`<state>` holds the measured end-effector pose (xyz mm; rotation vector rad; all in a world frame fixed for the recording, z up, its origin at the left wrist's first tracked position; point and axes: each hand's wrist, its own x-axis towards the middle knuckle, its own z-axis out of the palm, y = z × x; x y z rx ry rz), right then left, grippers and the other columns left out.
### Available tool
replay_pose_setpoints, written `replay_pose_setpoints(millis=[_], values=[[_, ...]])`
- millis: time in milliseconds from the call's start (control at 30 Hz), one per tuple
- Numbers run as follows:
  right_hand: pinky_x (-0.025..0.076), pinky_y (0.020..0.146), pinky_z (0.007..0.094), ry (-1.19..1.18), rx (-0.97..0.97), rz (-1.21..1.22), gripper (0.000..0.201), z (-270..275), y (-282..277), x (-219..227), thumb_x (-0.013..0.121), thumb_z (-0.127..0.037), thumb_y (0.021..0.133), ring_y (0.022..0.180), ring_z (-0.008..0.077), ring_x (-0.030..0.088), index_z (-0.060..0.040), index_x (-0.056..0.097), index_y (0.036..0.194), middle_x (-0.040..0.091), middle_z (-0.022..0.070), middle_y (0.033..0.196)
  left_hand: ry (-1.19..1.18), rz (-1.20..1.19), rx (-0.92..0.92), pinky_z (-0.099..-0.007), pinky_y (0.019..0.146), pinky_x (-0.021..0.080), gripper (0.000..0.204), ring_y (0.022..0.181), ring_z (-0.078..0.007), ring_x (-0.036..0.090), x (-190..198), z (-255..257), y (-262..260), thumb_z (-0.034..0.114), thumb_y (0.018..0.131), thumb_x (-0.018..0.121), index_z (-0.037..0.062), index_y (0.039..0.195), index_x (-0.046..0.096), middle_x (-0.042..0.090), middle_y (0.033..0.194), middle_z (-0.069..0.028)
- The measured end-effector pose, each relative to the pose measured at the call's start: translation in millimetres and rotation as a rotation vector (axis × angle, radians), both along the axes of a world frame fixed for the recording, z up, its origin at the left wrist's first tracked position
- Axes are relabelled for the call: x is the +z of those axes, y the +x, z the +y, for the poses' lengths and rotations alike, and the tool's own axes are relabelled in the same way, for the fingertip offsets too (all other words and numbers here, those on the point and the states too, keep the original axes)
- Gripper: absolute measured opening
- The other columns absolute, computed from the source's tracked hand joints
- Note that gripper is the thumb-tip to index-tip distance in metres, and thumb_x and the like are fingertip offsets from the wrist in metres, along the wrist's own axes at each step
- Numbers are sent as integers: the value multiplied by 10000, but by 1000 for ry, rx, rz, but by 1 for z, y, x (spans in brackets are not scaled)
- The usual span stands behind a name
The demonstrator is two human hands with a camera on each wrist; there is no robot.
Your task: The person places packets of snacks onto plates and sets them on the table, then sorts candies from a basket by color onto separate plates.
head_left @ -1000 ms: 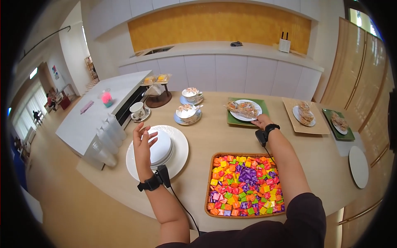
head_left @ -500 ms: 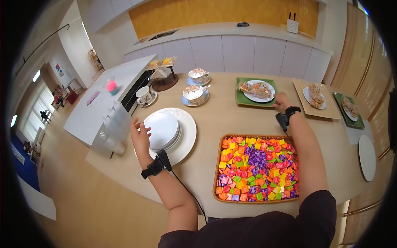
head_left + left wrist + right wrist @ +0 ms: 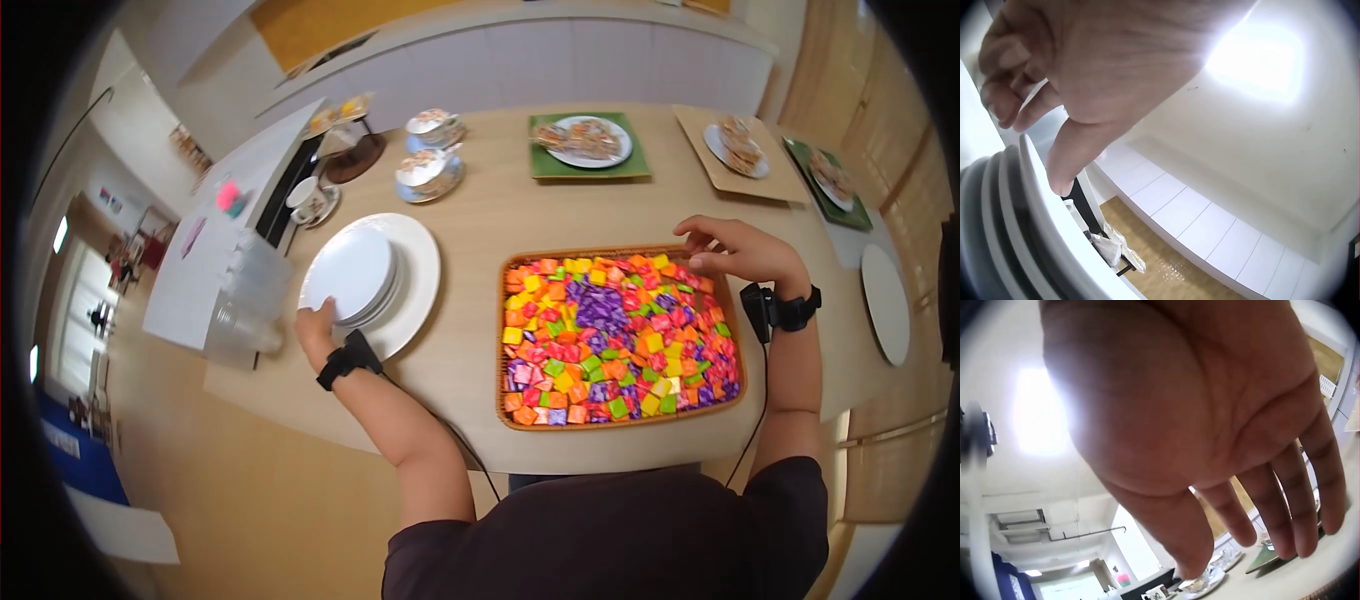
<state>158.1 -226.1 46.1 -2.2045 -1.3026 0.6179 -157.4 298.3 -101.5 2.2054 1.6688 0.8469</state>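
In the head view my left hand (image 3: 315, 332) is at the near left edge of a stack of white plates (image 3: 352, 268). Its thumb lies over the top plate's rim (image 3: 1034, 164) in the left wrist view, while the other fingers hang loosely bent beside the stacked edges. A wide white platter (image 3: 425, 262) carries the stack. Over the back right corner of a wicker tray (image 3: 497, 350), my right hand (image 3: 745, 250) hovers with loosely bent fingers and nothing in its grasp. Candies (image 3: 600, 308) in bright wrappers fill that tray.
Wrapped snacks (image 3: 590, 138) on a white plate over a green square plate (image 3: 575, 178) stand at the back. A wooden board (image 3: 690, 135) is farther right. Two topped cups (image 3: 428, 172) and a patterned cup (image 3: 305, 197) stand left. Clear plastic cups (image 3: 245, 320) line the left side.
My right hand has left the green square plate and come back toward the wicker tray. My left hand has lowered onto the stack's edge. The head view has tilted down.
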Motion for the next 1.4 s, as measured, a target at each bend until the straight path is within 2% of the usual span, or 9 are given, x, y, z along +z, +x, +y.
replay_pose_setpoints(millis=[233,367,433,633,767,1033,1167,1233,1400], values=[[421,831,320,24,-6,129,493,-30,-32,-30,629,-192,788,940,230,533,-29,428,1208,549,136,1009,-9,-107,-61,-359,484,434,434,508,-257,550,-2,7,0,257,717,659,-150,835,567,594,658,-208],[380,905,390,2,212,-129,636,-24,-54,-54,698,-229,699,1123,346,404,-56,411,1240,408,197,1228,-68,-106,-97,-335,480,434,309,590,-234,583,-1,29,-2,189,757,617,-114,799,572,597,693,-213],[378,908,437,39,384,-300,700,-14,-73,-61,721,-246,663,1190,376,325,-117,398,1270,327,193,1308,-47,-178,-45,-384,701,488,322,806,-332,603,14,16,1,105,790,559,-87,1043,507,588,931,-271],[361,928,481,-221,426,-380,787,23,-83,-58,739,-305,630,1246,398,248,-200,360,1312,253,185,1373,-256,-544,12,-340,632,527,444,890,-293,570,60,-32,17,145,863,461,-26,1229,276,453,1150,-212],[344,962,437,-57,323,-290,791,29,-57,-79,732,-332,639,1252,366,269,-176,358,1319,276,194,1367,-252,-632,-23,-361,672,522,462,956,-286,544,78,-54,22,162,869,456,-29,1246,270,434,1179,-220],[385,836,375,27,306,-141,340,0,-24,-66,654,-133,698,937,302,459,-82,549,1017,499,112,956,-469,-1043,-633,-406,849,456,519,1040,-274,505,107,-97,65,144,863,479,-11,1296,238,431,1196,-186],[416,778,349,34,358,-50,303,-10,-18,-50,618,-91,726,863,267,510,-70,537,1017,530,117,916,-739,-989,-837,-408,860,450,498,1067,-265,494,111,-155,115,105,853,484,10,1287,260,453,1187,-161],[439,764,333,-106,3,274,294,-10,-25,-18,594,-85,752,861,230,533,-29,508,1027,549,115,941,-908,-965,-982,-406,868,451,502,1070,-263,496,107,-190,137,85,842,494,22,1287,270,452,1197,-153],[437,797,341,23,150,-13,433,-12,-5,-28,631,-125,726,909,263,544,-26,488,1122,546,146,1017,-1328,-923,-1202,-324,839,497,467,1044,-212,527,87,-250,171,94,846,500,-3,1259,305,463,1196,-140]])
